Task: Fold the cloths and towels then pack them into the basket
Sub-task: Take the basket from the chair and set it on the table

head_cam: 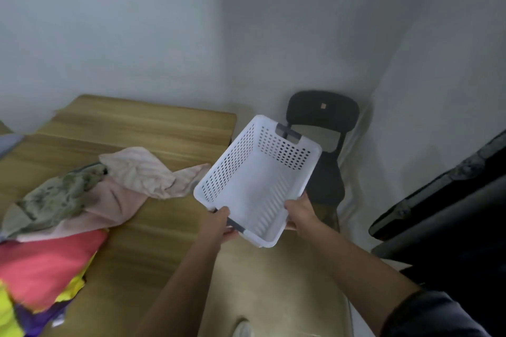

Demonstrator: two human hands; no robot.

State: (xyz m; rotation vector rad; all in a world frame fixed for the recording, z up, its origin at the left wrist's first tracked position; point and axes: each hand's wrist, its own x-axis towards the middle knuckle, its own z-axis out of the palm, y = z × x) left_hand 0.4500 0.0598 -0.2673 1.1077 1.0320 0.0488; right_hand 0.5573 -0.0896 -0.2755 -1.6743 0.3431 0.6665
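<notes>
A white perforated plastic basket (262, 172) with grey handles hangs tilted in the air beside the wooden table's right edge, and nothing lies inside it. My left hand (219, 223) grips its near grey handle and rim. My right hand (299, 212) holds the basket's near right rim. On the table (153, 128) to the left lies a loose heap of unfolded cloths: a pale pink towel (142, 169), a grey-green cloth (54, 200), a peach cloth (109, 208), a red cloth (41, 265), and yellow and purple pieces (8, 317) at the bottom left.
A black chair (323, 115) stands against the white wall behind the basket. A dark piece of furniture (449, 213) fills the right side. Light floor shows below the basket, with a shoe tip (242, 330) at the bottom edge.
</notes>
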